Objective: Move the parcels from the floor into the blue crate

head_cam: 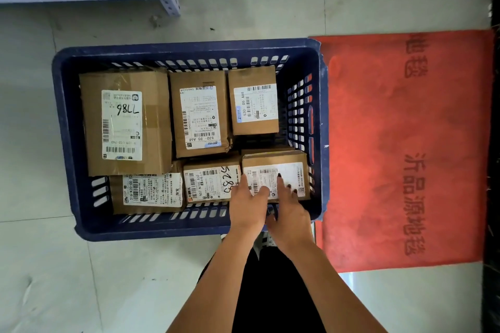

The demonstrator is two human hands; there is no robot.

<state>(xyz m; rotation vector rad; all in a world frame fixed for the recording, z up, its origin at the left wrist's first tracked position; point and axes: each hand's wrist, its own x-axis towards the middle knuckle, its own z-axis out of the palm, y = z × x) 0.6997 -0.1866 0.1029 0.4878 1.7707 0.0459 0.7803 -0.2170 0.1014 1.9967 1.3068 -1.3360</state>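
Both hands on a parcel in the blue crate (62, 116).

We see the left hand (250, 204) and right hand (290, 207) resting with straight fingers on the labelled cardboard parcel (281, 170) in the crate's near right corner (five other parcels beside it).

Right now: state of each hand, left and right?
Left hand: open, fingers laid on the near-right parcel in the blue crate.
Right hand: open, straight fingers pressing the same parcel's label.
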